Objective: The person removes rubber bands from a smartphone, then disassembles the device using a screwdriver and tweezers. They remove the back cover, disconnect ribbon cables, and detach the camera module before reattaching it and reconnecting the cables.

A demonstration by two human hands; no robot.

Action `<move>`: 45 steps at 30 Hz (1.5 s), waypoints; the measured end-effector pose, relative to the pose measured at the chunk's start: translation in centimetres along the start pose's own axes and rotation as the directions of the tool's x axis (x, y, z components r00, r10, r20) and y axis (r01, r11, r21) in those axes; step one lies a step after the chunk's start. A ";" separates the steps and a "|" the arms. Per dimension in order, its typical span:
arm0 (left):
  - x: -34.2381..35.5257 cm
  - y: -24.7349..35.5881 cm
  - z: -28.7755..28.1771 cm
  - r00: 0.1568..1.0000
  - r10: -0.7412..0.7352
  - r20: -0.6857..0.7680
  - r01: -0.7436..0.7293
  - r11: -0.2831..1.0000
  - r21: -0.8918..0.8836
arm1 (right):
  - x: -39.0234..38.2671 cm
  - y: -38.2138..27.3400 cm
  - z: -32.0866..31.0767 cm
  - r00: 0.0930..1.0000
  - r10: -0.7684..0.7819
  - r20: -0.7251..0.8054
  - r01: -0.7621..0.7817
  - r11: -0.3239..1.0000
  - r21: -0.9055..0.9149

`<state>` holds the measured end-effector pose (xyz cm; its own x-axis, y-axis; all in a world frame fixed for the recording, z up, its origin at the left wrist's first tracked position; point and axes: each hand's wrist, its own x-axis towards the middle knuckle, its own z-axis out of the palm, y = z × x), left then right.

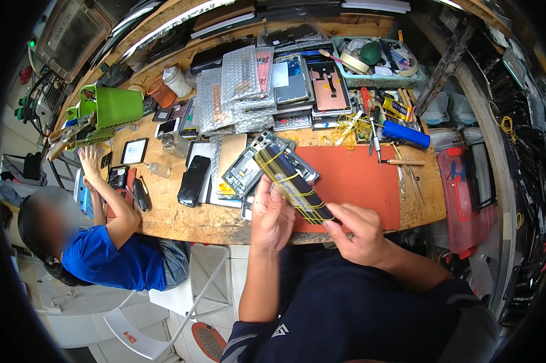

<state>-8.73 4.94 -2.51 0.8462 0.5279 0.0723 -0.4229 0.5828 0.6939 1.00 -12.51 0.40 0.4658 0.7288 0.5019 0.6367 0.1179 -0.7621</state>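
A dark, slim phone (285, 171) bound with several yellow rubber bands slants over the front of the bench. Its lower right end is pinched between the thumb and fingers of my right hand (361, 233). At the phone's left edge my left hand (270, 219) has its fingers curled in, thumb up, close to the bands; what lies between those fingertips is hidden. Behind the bound phone rests an opened phone body (241, 174) with its inner frame showing. An orange-red mat (364, 181) lies beneath and to the right.
Bubble-wrapped packages (240, 72) and phone panels (330, 88) are stacked at the back. A teal basket (370, 78) holds tape rolls. Screwdrivers and a blue cylinder (406, 135) lie to the right. A black phone (194, 180) lies left. A co-worker in blue (118, 257) sits left, near a green basket (115, 109).
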 end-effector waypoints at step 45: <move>-1.1 -2.4 1.8 0.998 0.053 0.016 -0.055 0.976 0.212 | 4.9 -0.1 -2.1 0.989 -0.092 -0.116 0.095 0.995 0.023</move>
<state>-8.10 1.90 -2.97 0.8275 0.5484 0.1205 -0.3907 0.4082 0.8251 4.54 -10.39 3.76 0.4737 0.6317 0.6137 0.6636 0.2022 -0.7203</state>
